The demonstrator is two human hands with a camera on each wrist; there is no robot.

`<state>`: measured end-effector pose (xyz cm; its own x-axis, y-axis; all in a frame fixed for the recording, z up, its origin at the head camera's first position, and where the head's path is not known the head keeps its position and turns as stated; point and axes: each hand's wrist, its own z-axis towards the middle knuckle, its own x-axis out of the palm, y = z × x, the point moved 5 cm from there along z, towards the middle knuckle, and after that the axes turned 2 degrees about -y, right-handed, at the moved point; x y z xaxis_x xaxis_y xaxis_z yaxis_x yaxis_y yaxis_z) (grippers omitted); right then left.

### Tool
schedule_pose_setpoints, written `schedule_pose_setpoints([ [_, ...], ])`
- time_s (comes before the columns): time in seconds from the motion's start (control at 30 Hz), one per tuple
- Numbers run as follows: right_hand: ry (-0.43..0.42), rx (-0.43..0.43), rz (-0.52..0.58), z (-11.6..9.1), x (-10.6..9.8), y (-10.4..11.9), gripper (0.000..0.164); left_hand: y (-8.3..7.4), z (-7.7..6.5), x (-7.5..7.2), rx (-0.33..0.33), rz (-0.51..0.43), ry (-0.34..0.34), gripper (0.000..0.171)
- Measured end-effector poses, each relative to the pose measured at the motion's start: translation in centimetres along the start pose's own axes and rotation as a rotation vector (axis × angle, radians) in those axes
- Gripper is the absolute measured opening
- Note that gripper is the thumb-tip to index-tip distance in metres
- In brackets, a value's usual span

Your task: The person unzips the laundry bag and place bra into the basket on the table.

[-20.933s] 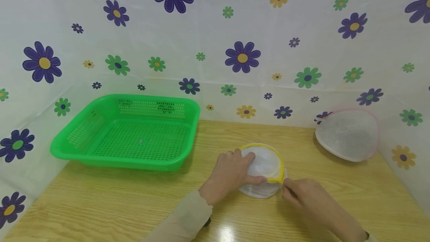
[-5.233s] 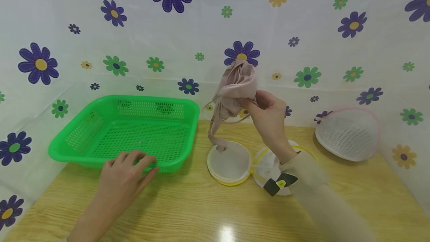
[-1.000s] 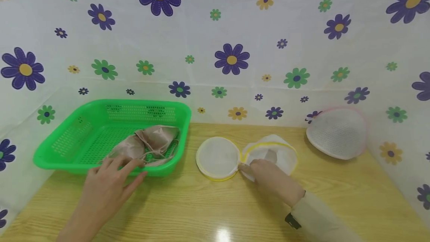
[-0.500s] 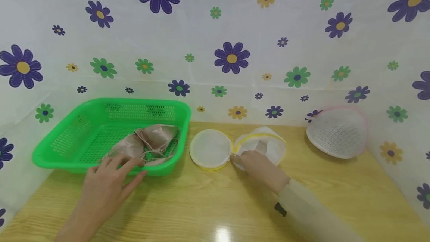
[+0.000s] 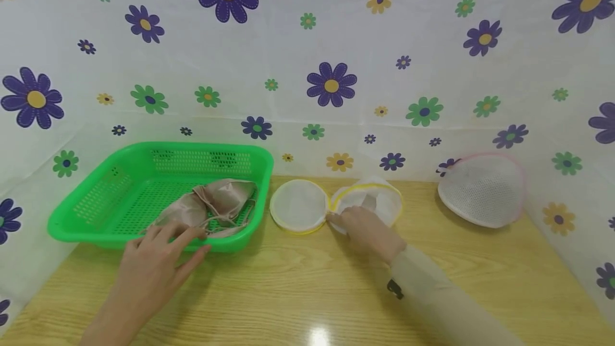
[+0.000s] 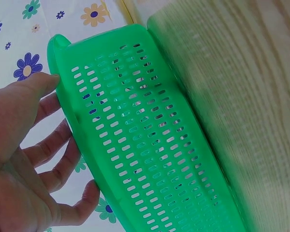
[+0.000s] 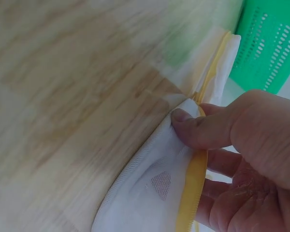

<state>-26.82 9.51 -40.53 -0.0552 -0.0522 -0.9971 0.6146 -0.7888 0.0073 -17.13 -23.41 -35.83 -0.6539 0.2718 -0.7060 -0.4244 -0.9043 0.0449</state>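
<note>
right hand [image 5: 367, 228] pinching the white bag [image 5: 305, 204] by its yellow zip, bag spread in two round halves on the wooden table [image 5: 269, 292], left hand's [image 5: 156, 255] fingers apart, touching the green basket [image 5: 149, 194], shiny cloth [image 5: 228, 196] inside it

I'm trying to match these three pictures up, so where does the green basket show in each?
Head: the green basket sits left of centre.
Left wrist: the green basket runs down the middle, one perforated wall facing the camera.
Right wrist: part of the green basket shows, upper right.
Shared landmark: the wooden table, at bottom, right and left respectively.
</note>
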Motion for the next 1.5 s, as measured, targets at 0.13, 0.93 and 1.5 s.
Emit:
schedule_pose_setpoints([
  [0.13,-0.022,-0.016,-0.004,0.5,0.2,-0.3,0.055,0.1,0.0,0.1,0.001,0.003,-0.002,0.072],
  [0.93,0.018,0.032,-0.001,1.9,0.6,-1.5,0.051,0.1,0.1,0.1,-0.003,-0.004,0.004,0.075],
  [1.5,-0.011,0.125,0.166,1.4,0.6,-2.7,0.059,0.3,0.0,0.1,-0.009,-0.009,-0.003,0.074],
])
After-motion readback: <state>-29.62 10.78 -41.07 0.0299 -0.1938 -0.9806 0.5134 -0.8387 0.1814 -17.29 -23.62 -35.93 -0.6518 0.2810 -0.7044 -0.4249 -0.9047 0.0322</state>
